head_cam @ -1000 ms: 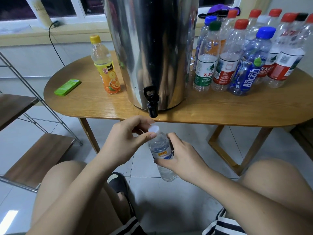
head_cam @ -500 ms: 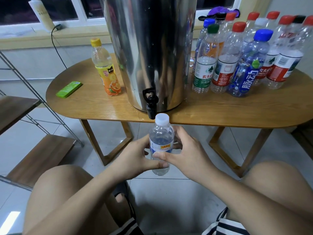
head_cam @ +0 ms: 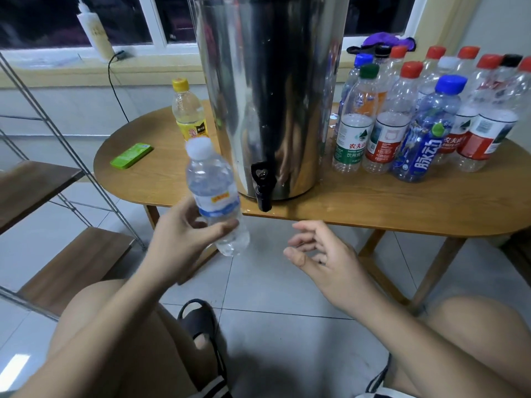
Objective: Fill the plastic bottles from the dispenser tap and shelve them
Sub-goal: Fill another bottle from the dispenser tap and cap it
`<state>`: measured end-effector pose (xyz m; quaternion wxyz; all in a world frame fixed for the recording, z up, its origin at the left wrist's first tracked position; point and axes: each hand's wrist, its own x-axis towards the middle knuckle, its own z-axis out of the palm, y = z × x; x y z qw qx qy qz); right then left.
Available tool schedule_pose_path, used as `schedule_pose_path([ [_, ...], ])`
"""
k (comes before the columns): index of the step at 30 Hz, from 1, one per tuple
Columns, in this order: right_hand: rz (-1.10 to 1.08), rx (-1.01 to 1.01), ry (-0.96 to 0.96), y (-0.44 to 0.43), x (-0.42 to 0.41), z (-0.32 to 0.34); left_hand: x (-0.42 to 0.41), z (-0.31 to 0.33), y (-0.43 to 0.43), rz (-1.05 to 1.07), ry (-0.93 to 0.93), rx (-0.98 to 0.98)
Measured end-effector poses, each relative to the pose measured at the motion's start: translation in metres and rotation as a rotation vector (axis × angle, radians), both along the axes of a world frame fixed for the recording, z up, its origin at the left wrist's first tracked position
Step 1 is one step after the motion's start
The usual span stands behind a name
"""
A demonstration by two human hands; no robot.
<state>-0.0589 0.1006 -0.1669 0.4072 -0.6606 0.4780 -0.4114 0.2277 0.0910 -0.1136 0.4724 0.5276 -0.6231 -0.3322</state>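
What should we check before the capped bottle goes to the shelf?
1. Closure: ok, white cap sits on the bottle; tightness cannot tell.
2. Grip: ok, left hand wraps the bottle's body; bottle tilted.
3. Free hand: ok, right hand open, apart from the bottle.
4. Flow: ok, no stream at the tap.
5. Fill level: cannot tell.
6. Target: ok, shelf board in view at left.

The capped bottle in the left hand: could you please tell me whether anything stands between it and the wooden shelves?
Only the rack's slanted metal strut crosses beside the shelves; otherwise nothing visible blocks the bottle held by the left hand.
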Motion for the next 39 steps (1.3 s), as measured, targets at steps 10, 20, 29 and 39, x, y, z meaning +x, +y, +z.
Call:
schedule_pose_path([
  [10,-0.003,0.02,0.081,-0.005,0.0,-0.007,0.053,0.024,-0.08,0.266,-0.048,-0.058],
  [20,0.014,0.029,0.129,-0.007,-0.002,-0.01,0.072,0.03,-0.168,0.24,0.016,0.135],
  [29,0.011,0.028,0.131,-0.011,-0.004,-0.012,0.074,0.024,-0.196,0.339,-0.101,0.106],
  [39,-0.081,-0.046,0.056,-0.018,-0.017,-0.001,0.061,0.017,-0.132,0.398,-0.128,0.019],
])
